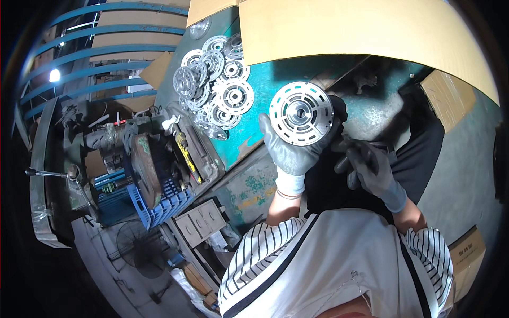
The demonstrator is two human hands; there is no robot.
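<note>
A round silvery metal disc (283,126), with a ring of slots and a raised hub, is held up in front of me. My left hand (290,153), in a grey glove, grips it by its lower left edge, thumb along the rim. To the right of the disc, over my dark-clad lap, is my right hand (374,175), gloved too and dark at the fingertips. Its fingers are curled, and anything inside them is lost in shadow. Beyond my left hand, a heap of similar slotted discs (235,95) lies on the green worktop (254,132).
Large cardboard (371,32) overhangs the far side of the worktop. At left stands a machine with a lever (50,173), near a yellow-handled tool (186,156) and a blue plastic crate (159,206). Small drawers (201,222) and a fan (142,249) are lower left; a carton (466,259) is lower right.
</note>
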